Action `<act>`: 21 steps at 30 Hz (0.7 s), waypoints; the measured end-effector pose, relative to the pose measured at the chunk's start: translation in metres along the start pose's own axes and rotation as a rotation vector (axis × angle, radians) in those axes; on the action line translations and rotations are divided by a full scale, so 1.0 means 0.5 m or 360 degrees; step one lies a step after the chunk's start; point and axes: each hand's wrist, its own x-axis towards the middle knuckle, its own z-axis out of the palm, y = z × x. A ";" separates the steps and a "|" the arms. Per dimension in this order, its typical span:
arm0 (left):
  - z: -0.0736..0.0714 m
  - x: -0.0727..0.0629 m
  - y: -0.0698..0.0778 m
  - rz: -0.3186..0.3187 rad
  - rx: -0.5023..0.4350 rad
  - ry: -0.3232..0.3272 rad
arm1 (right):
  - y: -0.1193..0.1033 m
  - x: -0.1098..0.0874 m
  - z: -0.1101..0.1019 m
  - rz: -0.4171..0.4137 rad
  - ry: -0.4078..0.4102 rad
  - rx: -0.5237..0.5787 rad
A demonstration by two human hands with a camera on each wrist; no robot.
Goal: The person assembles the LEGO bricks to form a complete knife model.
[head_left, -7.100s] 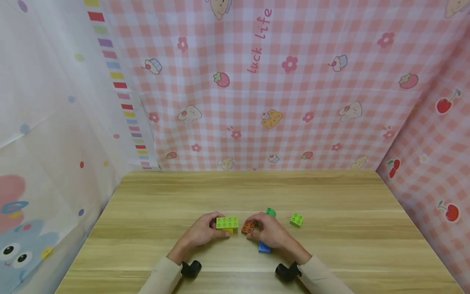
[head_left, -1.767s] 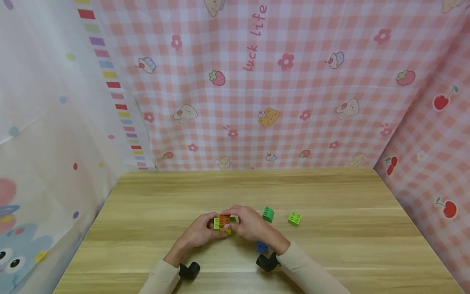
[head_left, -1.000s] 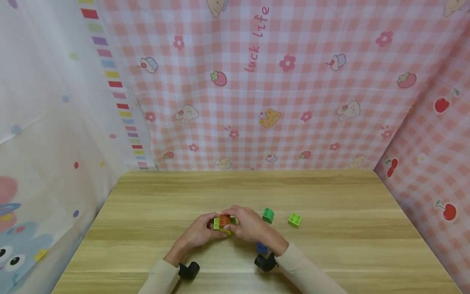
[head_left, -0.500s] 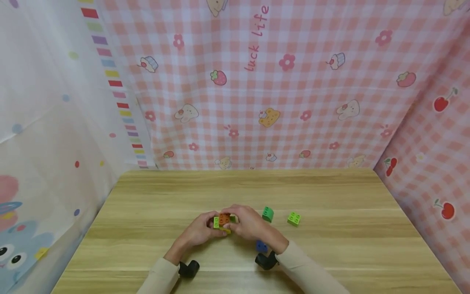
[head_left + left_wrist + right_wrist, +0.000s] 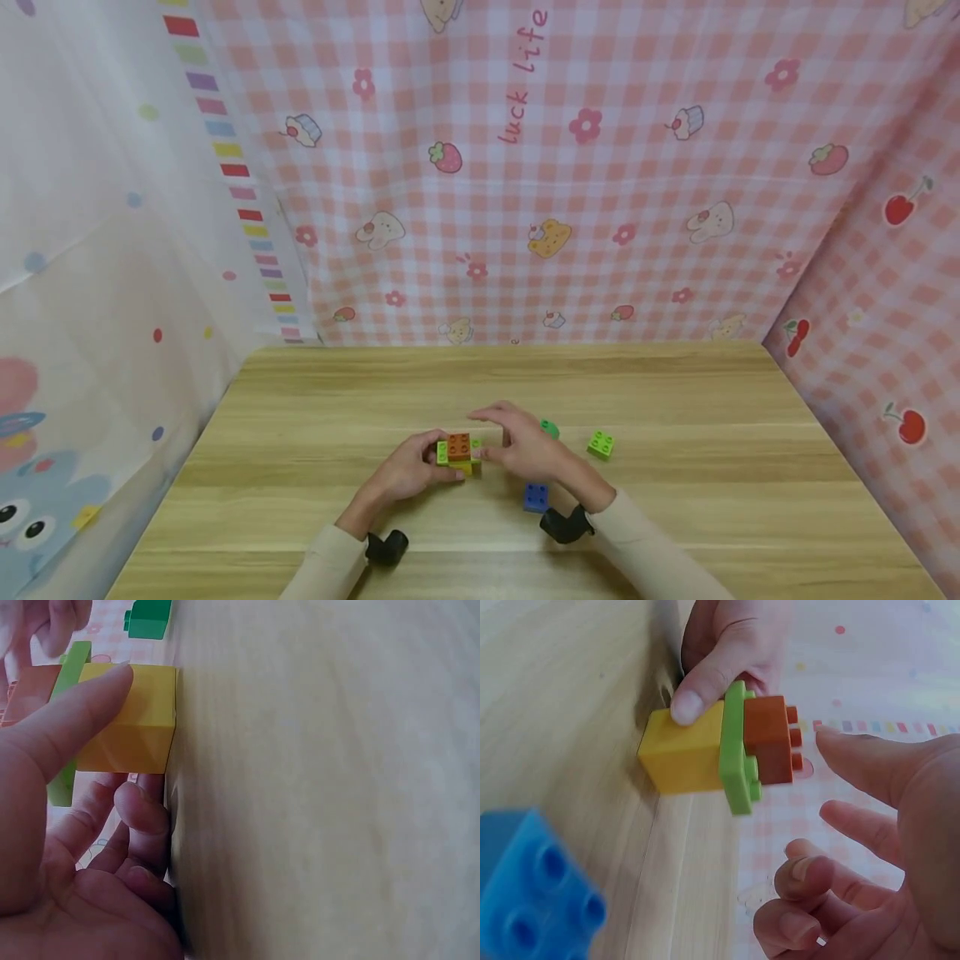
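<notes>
Stack of yellow, lime-green, brown plastic bricks [image 5: 733,750], seemingly steadied by the gripping left hand [image 5: 408,468], stands inside the wood-grain surface's [image 5: 750,467] far edge, right hand [image 5: 528,446] spread empty.

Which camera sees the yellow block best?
The right wrist view: the yellow block is big there, the left thumb covering only part. Left wrist: that thumb lies across it. Head: just a strip under the long green block.

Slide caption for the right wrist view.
Left hand grips yellow plastic block beneath flat lime-green plate and brown studded block; right hand alongside.
</notes>
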 end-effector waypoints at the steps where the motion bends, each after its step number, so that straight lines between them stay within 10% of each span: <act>1: 0.000 0.000 0.000 -0.0006 0.0001 0.0001 | 0.003 -0.007 -0.005 0.0006 0.0010 0.0005; 21: 0.001 -0.004 0.007 -0.0045 -0.0003 0.0017 | 0.087 -0.138 -0.035 0.0051 0.0050 0.0144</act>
